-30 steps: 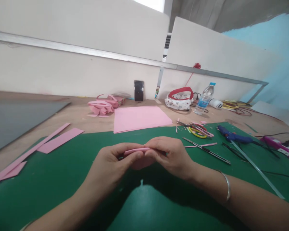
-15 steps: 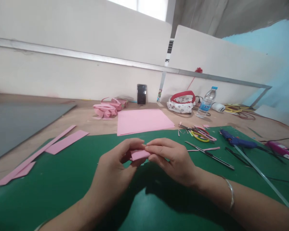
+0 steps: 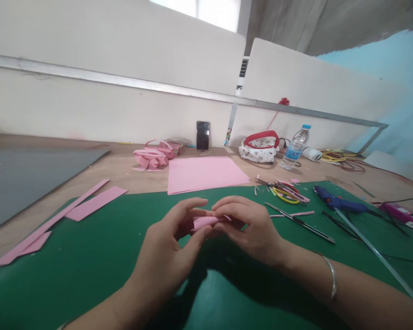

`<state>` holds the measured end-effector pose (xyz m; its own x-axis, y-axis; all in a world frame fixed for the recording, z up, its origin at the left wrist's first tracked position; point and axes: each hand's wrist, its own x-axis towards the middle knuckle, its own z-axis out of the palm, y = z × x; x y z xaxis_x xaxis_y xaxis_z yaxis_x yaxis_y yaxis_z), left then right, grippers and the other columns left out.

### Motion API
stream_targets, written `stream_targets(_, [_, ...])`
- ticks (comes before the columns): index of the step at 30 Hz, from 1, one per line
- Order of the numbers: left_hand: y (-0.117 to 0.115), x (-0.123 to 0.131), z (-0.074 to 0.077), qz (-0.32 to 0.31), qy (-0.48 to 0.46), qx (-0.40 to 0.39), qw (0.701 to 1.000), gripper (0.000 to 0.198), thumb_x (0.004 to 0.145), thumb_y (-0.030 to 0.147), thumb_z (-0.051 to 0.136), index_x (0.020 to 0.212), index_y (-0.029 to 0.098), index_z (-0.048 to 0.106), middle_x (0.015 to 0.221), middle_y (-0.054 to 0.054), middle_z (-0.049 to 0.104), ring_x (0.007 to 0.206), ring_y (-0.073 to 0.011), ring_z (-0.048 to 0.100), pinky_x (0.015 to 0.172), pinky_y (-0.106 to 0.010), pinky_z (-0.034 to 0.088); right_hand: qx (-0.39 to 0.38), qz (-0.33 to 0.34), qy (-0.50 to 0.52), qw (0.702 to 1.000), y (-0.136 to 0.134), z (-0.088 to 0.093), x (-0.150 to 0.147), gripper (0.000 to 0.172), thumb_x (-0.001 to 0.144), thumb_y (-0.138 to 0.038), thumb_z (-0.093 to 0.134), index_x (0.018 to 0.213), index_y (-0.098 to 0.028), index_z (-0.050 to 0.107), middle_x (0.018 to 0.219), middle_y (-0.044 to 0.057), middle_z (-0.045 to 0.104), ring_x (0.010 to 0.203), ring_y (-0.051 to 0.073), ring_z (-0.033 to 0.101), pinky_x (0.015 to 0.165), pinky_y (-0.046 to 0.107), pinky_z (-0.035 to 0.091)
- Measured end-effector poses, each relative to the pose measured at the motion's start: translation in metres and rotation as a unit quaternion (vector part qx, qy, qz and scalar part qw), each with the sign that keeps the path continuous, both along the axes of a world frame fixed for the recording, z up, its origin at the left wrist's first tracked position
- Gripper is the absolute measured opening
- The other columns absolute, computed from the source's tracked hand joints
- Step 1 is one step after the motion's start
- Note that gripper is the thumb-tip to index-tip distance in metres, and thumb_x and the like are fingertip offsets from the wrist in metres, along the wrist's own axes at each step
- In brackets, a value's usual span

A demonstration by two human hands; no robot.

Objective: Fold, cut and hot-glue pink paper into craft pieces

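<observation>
Between my hands is a small piece of pink paper (image 3: 203, 222), bent or rolled, held just above the green mat (image 3: 99, 275). My left hand (image 3: 174, 240) grips its left end, with the thumb laid along the near side and the fingers behind. Fingers and thumb of my right hand (image 3: 249, 229) pinch the right end, where a curled edge of the paper pokes out. Part of the paper is hidden behind the fingers.
Pink strips (image 3: 96, 203) lie at the left and pink sheets (image 3: 206, 174) behind. Beyond are crumpled pink paper pieces (image 3: 151, 156), a phone (image 3: 203, 135) and a water bottle (image 3: 295, 147). Rightward lie yellow-handled scissors (image 3: 285, 195), a craft knife (image 3: 301, 223) and a blue glue gun (image 3: 340, 202).
My left thumb has moved up onto the near face of the paper. The paper has turned and shifted slightly right, and its right edge now curls out by my right fingers.
</observation>
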<state>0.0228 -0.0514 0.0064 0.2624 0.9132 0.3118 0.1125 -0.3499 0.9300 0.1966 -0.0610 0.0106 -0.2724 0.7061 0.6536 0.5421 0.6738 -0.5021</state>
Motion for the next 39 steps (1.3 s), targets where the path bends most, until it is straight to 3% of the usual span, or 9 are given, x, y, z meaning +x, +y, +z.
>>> stream_targets(9, [0.001,0.000,0.002,-0.012,0.004,-0.051,0.999,0.023,0.077,0.036,0.065,0.094,0.023,0.059,0.092,-0.003,0.074,0.082,-0.0222,0.071,0.073,-0.033,0.057,-0.023,0.013,0.014,1.000,0.001,0.002,0.001,0.005,0.083,-0.016,0.062,0.085,-0.016,0.067,0.088,0.008,0.068,0.082,0.014,0.063,0.074,0.028,0.053])
stream_targets(12, [0.003,0.000,0.002,0.016,-0.001,-0.053,0.998,0.026,0.074,0.036,0.066,0.095,0.023,0.057,0.098,-0.003,0.071,0.083,-0.0211,0.069,0.074,-0.034,0.056,-0.006,0.010,0.012,1.000,0.002,0.000,0.002,0.006,0.084,-0.015,0.061,0.084,-0.015,0.067,0.087,0.009,0.069,0.083,0.015,0.063,0.074,0.027,0.052])
stream_targets(15, [0.009,-0.003,0.002,0.049,-0.010,-0.040,0.998,0.025,0.069,0.036,0.069,0.081,0.023,0.051,0.101,-0.003,0.067,0.093,-0.0212,0.065,0.074,-0.031,0.054,0.016,-0.015,0.013,1.000,0.003,-0.002,0.002,0.006,0.084,-0.014,0.061,0.081,-0.015,0.067,0.083,0.008,0.069,0.080,0.015,0.064,0.073,0.027,0.052])
stream_targets(19, [0.015,-0.007,0.003,0.005,0.010,-0.059,0.998,0.021,0.074,0.035,0.064,0.068,0.022,0.049,0.085,0.001,0.064,0.081,-0.0170,0.062,0.064,-0.025,0.052,0.027,-0.020,0.017,0.999,0.003,-0.003,0.002,0.006,0.084,-0.013,0.061,0.085,-0.016,0.066,0.085,0.007,0.069,0.082,0.016,0.064,0.076,0.028,0.051])
stream_targets(24, [0.014,-0.005,0.003,-0.018,0.012,-0.085,0.996,0.019,0.074,0.036,0.066,0.078,0.022,0.055,0.086,0.001,0.065,0.082,-0.0174,0.064,0.070,-0.027,0.055,0.010,0.003,0.017,1.000,0.003,-0.005,-0.003,0.012,0.084,-0.011,0.058,0.091,-0.018,0.064,0.088,0.006,0.068,0.082,0.015,0.063,0.075,0.028,0.052])
stream_targets(30, [0.009,-0.003,0.004,0.035,0.044,-0.088,0.994,0.024,0.072,0.041,0.067,0.069,0.020,0.056,0.107,-0.004,0.066,0.084,-0.0195,0.066,0.070,-0.027,0.055,0.021,0.003,0.017,1.000,0.003,-0.008,-0.007,0.012,0.087,-0.012,0.055,0.088,-0.019,0.065,0.086,0.005,0.067,0.080,0.014,0.062,0.073,0.028,0.052])
stream_targets(39, [0.009,-0.001,0.006,0.058,0.062,-0.126,0.988,0.025,0.072,0.047,0.067,0.072,0.022,0.066,0.085,-0.003,0.072,0.086,-0.0234,0.065,0.078,-0.032,0.051,0.038,0.010,0.042,0.998,0.006,-0.015,-0.012,0.014,0.086,-0.011,0.055,0.085,-0.018,0.068,0.087,0.006,0.067,0.080,0.014,0.062,0.074,0.027,0.053])
